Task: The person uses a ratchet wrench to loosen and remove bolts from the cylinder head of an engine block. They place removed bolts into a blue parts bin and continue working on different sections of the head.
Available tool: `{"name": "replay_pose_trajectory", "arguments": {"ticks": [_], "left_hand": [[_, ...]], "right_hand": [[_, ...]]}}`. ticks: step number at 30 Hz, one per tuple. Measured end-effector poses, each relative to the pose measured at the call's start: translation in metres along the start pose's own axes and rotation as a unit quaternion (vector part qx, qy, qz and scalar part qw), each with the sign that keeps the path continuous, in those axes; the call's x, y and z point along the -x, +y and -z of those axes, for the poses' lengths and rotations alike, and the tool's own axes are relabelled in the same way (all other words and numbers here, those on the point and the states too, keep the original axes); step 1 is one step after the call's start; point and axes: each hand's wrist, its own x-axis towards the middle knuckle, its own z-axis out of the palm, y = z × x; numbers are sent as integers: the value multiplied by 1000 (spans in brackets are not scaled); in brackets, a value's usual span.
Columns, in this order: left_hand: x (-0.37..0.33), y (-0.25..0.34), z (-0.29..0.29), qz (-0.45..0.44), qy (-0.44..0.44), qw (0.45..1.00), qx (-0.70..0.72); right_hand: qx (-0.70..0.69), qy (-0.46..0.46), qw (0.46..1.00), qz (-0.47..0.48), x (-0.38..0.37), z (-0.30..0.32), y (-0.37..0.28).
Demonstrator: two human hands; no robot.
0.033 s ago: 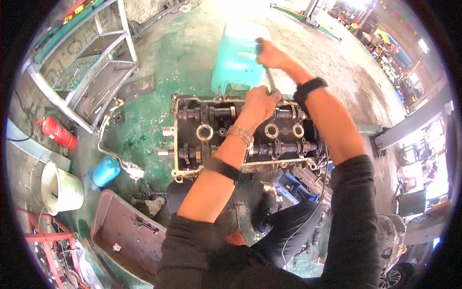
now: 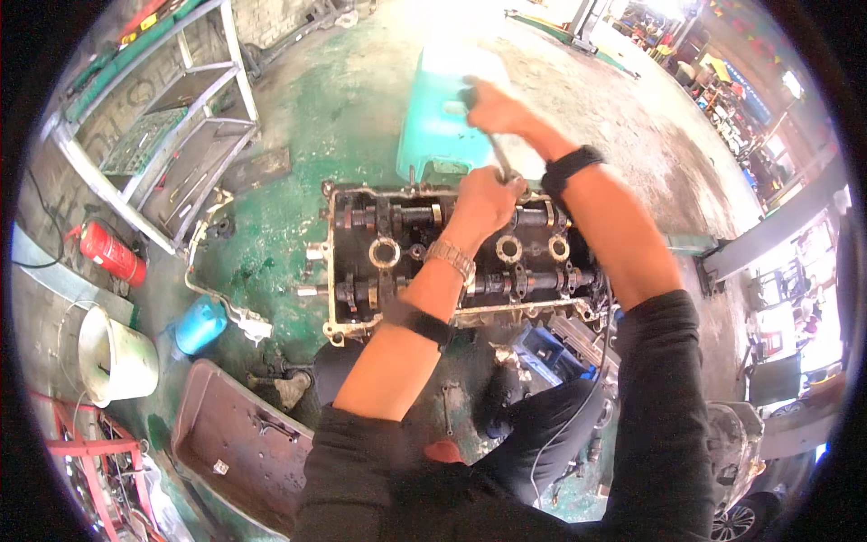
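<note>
An engine cylinder head [image 2: 405, 257] with two camshafts lies on the floor in front of me. My left hand [image 2: 488, 197] is closed round the head end of a metal wrench [image 2: 499, 159], over the far camshaft [image 2: 415, 217]. Farther out, my right hand [image 2: 495, 108] grips the wrench's dark handle end, raised above the left. The wrench slants up and away between them. My left fingers hide where it meets the engine. Just beyond the cylinder head stands a turquoise plastic stool [image 2: 433, 117], partly behind my right hand.
A brown tray [image 2: 203, 397] lies lower left, near a white bucket [image 2: 122, 361], a blue bottle [image 2: 200, 325] and a red fire extinguisher [image 2: 113, 253]. Metal shelving [image 2: 239, 81] stands at the far left. A blue toolbox [image 2: 546, 352] sits close to my knee.
My right hand has swung slightly left with the wrench's handle end. My left hand stays about where it was, at the head end.
</note>
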Motion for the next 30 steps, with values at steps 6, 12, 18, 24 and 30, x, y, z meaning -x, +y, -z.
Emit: {"name": "replay_pose_trajectory", "arguments": {"ticks": [6, 12, 18, 24, 30], "left_hand": [[50, -9, 32, -143, 35, 986, -77], [158, -7, 83, -171, -123, 971, -113], [179, 5, 114, -124, -140, 981, -49], [143, 11, 119, -57, -144, 985, -70], [106, 15, 94, -77, -132, 986, -61]], "right_hand": [[105, -61, 962, 246, 42, -50, -91], [106, -55, 932, 341, 148, -51, -111], [101, 30, 926, 362, 245, -53, -74], [-14, 220, 959, 181, 311, -47, -27], [-128, 289, 949, 21, 322, -67, -17]]}}
